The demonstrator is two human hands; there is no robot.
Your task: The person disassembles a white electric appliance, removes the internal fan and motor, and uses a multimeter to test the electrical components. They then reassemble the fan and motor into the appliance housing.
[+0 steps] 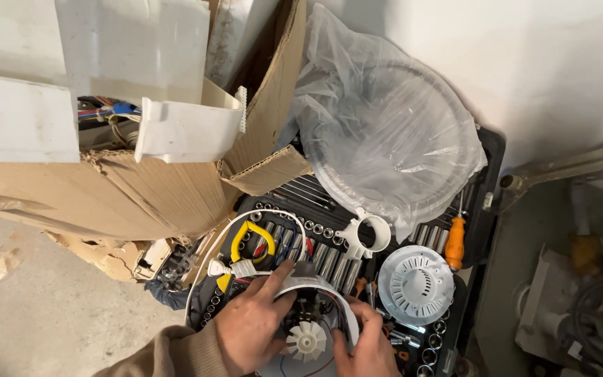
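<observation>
My left hand [251,322] and my right hand [366,346] both grip a small fan motor unit [308,321] with a white curved housing and a white impeller wheel [306,341] at its front. The unit is held just above an open black socket set case [484,209]. A white power cord [211,269] loops from the unit over the case's left side. Red and blue thin wires hang under the impeller.
On the case lie a round white vented cover [415,284], a white ring bracket [366,236], an orange-handled screwdriver [455,242] and yellow-handled pliers [251,241]. A fan grille in a clear plastic bag [385,126] leans behind. A torn cardboard box [127,188] with white panels fills the left.
</observation>
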